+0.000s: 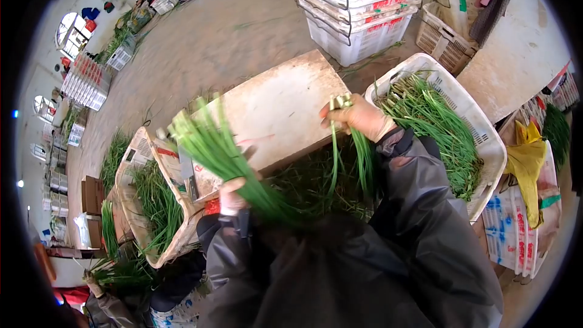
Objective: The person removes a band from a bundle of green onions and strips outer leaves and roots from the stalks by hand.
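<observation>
Left hand (pixel 231 197) is clenched low around a thick bunch of green stalks (pixel 215 146), tips fanning up and left over the counter (pixel 276 106). Right hand (pixel 359 116), gloved, grips a thinner few stalks (pixel 364 158) by the top so they dangle straight down. Best, I'd say, to keep that left grip tight near the base and let the hanging ones line up before joining them. Counting outward: two bunches in hand, one white crate (pixel 486 140) of greens at the right, one basket (pixel 143 206) of greens at the left, one stack of empty crates (pixel 358 12) beyond.
</observation>
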The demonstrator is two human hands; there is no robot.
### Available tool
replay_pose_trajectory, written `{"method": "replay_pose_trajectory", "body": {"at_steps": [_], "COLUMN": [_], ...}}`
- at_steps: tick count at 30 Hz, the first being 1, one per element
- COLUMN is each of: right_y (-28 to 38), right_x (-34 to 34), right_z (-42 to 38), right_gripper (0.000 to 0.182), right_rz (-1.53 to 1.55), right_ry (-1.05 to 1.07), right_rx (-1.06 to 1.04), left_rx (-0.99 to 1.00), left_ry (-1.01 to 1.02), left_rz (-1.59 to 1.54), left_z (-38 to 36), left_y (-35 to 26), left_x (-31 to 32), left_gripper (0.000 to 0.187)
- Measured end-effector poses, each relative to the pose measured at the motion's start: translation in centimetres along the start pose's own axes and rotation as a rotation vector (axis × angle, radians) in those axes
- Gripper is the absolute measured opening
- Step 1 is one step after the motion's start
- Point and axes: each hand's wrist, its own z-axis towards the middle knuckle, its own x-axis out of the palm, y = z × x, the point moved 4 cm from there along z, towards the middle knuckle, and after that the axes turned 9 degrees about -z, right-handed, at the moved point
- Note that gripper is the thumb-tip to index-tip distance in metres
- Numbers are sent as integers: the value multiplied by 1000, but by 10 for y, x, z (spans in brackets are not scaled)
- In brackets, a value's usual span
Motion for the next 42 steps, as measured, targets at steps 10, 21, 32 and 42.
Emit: {"method": "replay_pose_trajectory", "body": {"at_steps": [10,21,32,42], "right_y": [-4,-27,-42,-31], "right_x": [69,69,64,74], "right_z": [5,11,13,7], "right_gripper": [16,23,19,22], "right_rz": [86,-17,-25,-44], "right_ry": [166,47,130,108], "right_rx": [-36,20,8,12], "left_rx": [-374,-294,-410,-450], "left_ry": [163,-23,-94,46], "left_rz": [-215,-11,-150,-93], "left_z": [9,23,20,10], "left_y": [87,90,71,96], "left_x": [54,53,22,48], "left_gripper": [98,58,63,62]}}
